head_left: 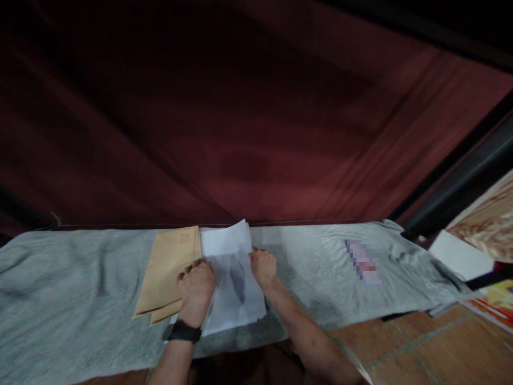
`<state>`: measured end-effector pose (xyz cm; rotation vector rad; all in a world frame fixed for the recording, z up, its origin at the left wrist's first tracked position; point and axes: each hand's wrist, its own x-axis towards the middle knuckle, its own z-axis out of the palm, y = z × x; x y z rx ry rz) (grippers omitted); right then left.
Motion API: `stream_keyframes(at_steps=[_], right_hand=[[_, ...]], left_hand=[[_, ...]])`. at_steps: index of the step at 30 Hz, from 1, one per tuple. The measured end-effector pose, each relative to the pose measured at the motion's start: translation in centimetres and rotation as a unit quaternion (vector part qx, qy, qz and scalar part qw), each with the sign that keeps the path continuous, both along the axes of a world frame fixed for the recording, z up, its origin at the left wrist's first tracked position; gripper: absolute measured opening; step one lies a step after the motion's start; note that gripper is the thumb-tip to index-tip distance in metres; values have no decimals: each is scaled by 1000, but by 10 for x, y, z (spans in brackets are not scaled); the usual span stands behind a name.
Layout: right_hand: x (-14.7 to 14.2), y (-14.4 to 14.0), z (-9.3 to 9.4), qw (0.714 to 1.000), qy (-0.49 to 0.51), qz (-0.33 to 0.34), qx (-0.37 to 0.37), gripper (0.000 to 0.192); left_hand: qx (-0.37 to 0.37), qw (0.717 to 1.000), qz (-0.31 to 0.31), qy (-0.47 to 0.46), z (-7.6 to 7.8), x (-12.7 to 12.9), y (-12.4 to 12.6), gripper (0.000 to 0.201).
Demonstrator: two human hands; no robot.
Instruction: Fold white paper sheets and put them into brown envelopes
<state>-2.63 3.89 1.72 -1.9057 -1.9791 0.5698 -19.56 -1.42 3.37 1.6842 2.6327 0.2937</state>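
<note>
A small stack of white paper sheets (228, 315) lies on the grey cloth in front of me, its far right corner lifted. My right hand (263, 267) is closed on the right edge of the sheets, thumb toward the paper. My left hand (196, 283), with a dark band on its wrist, has its fingers curled where the paper's left side meets the envelopes; what it grips is hidden under it. Brown envelopes (164, 272), at least two and overlapping, lie to the left, with red print near the top one's far right corner.
The grey cloth (312, 278) spreads along a dark red fabric wall (256, 176). On its right lies a blurred-out purplish item (364, 263). Farther right are a white flat item (460, 255) and colourful printed matter (500, 299) beside brown floor tiles (449, 342).
</note>
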Motion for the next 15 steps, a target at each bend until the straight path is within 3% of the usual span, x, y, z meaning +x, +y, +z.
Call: stream_keyframes(at_steps=[3,5,7,8,11,13,15], right_hand=[[8,-1,-1,1000,9,1,19,28],[22,4,-2,996,88,-9,30,24],[48,11,-2,970,240,-34,36,17],[64,15,-1,962,268,-40,40,20],[118,20,2,946,315,-61,45,31],[149,17,1,932,356,-66,35,38],[170,12,-1,892,446,-79,5,40]], left_hand=[[67,998,-16,-15,1,1,3,44],[115,991,-34,-62,1,2,9,44],[153,975,-51,-155,-1,3,17,46],[160,962,-57,-214,-3,5,21,47],[138,910,-37,-390,-11,16,25,52],[111,860,-19,-497,-15,29,23,58],[79,796,-6,-600,-17,45,20,65]])
